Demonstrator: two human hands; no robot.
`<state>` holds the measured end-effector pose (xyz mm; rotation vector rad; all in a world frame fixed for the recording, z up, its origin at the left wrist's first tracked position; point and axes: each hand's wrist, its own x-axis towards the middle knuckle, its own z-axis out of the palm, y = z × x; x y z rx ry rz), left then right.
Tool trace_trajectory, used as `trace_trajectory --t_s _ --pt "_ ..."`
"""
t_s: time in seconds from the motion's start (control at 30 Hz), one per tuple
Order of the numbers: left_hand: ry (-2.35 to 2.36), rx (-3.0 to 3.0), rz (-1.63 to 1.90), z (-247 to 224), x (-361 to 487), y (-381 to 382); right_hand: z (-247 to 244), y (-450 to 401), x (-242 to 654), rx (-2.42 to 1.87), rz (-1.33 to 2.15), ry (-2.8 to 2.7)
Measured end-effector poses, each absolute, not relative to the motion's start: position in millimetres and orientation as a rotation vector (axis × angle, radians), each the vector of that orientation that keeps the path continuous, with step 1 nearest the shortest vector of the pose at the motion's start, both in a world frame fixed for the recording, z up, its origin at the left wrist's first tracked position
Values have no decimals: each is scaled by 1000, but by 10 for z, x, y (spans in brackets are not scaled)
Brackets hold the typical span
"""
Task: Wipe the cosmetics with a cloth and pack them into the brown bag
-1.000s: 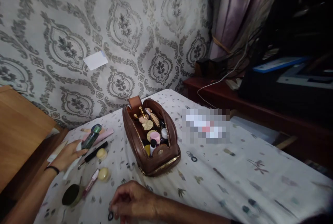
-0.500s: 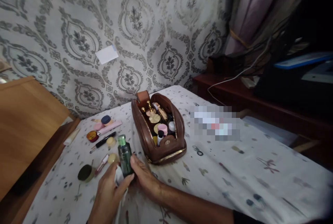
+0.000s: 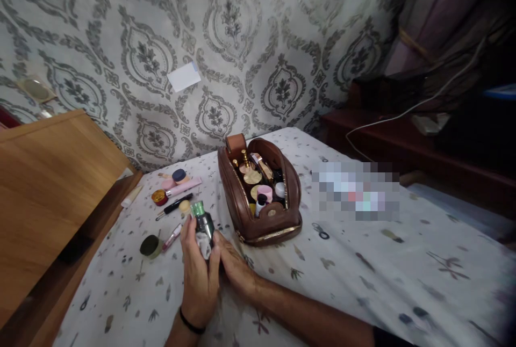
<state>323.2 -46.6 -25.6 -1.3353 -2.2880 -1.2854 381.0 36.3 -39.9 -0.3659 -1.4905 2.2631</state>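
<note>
A dark green bottle (image 3: 205,224) with a lighter green cap stands tilted between my two hands. My left hand (image 3: 200,272) is wrapped round its left side and presses a white cloth or tissue (image 3: 203,244) on its front. Against the bottle's lower right side, my right hand (image 3: 236,266) grips with bent fingers, partly hidden. Just beyond my hands, a brown leather bag (image 3: 262,226) lies unzipped, packed with gold compacts, a pink jar and small bottles. Left of the green bottle are a dark-topped jar (image 3: 150,247) and a pink tube (image 3: 172,237).
Farther back left on the patterned sheet (image 3: 346,282) lie a black brush (image 3: 177,203), a red-gold jar (image 3: 159,197), a blue-lidded jar (image 3: 179,176) and a long pink tube (image 3: 189,186). A pixelated item lies right of the bag. A wooden panel (image 3: 60,186) borders the left.
The view has shifted, so the scene sits farther right. My left hand has come up round the bottle, and the white cloth now covers part of its front.
</note>
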Motion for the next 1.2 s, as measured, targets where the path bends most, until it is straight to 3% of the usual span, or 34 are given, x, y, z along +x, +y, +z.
trace_trajectory --t_s 0.3,0.47,0.83,1.2 --pt "-2286 -1232 -1697 258 2882 -302 -371 258 3775 -222 2560 -1355" --pt "-2345 -1263 -1582 241 2646 -230 -389 290 3771 -339 2738 -1242" --pt "-2379 -1115 -1723 59 2227 -277 -346 422 3819 -385 2334 -1516" --pt "-1859 -854 -3004 -32 2459 -144 -415 447 3778 -378 2594 -1224"
